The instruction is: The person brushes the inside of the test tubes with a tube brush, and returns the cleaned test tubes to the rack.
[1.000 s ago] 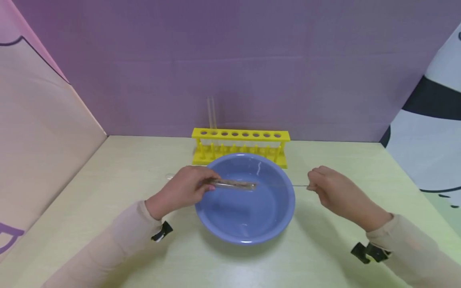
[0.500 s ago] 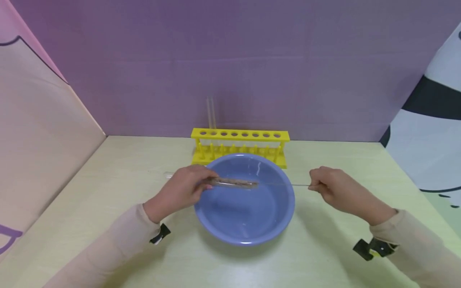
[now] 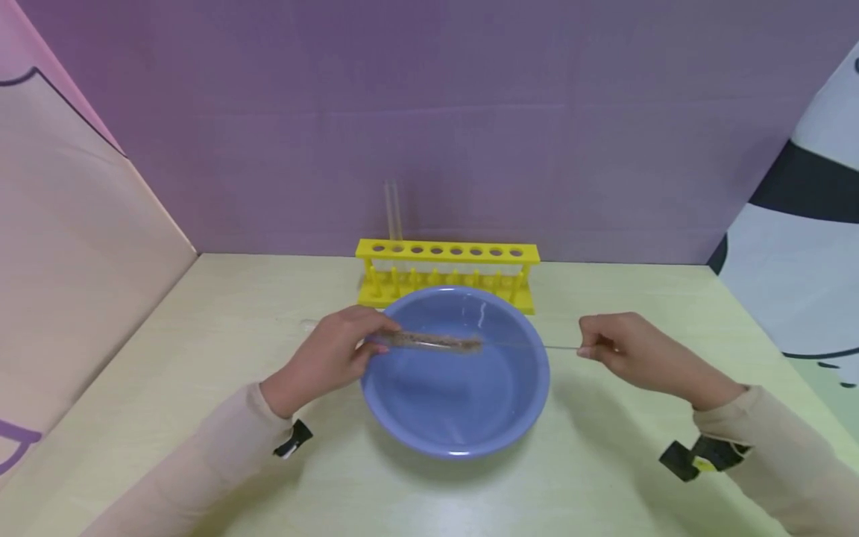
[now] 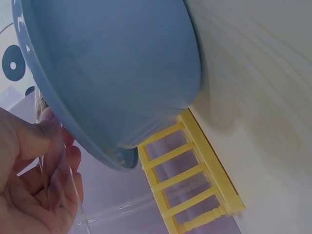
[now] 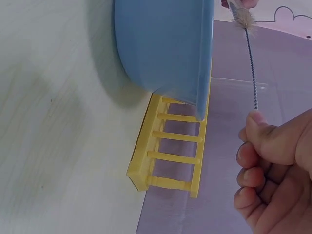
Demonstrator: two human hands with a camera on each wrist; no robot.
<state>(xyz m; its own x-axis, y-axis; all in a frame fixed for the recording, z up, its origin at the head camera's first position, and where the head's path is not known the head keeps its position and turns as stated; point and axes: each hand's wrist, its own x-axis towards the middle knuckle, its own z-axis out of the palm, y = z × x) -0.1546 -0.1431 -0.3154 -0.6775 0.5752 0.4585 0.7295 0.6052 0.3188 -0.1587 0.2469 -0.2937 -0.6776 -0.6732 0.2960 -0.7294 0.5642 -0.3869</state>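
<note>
Over the blue basin (image 3: 463,406), my left hand (image 3: 329,350) holds a clear test tube (image 3: 426,346) nearly level, its mouth to the right. Brown bristles of a test tube brush (image 5: 243,18) fill the part of the tube beyond my fingers, and some stick out at the mouth. Right of the basin, my right hand (image 3: 637,354) pinches the end of the brush's thin twisted wire handle (image 5: 251,68) between thumb and forefinger. In the left wrist view, the tube's clear rear part passes through my left hand (image 4: 44,180).
Behind the basin stands a yellow test tube rack (image 3: 446,252), with another clear tube (image 3: 392,212) upright near its left end. The pale table (image 3: 282,477) meets a purple backdrop (image 3: 429,134) at the back.
My left hand has shifted a little left along with the tube's closed end. My right hand has drifted slightly right with the wire handle. Basin and rack stay put.
</note>
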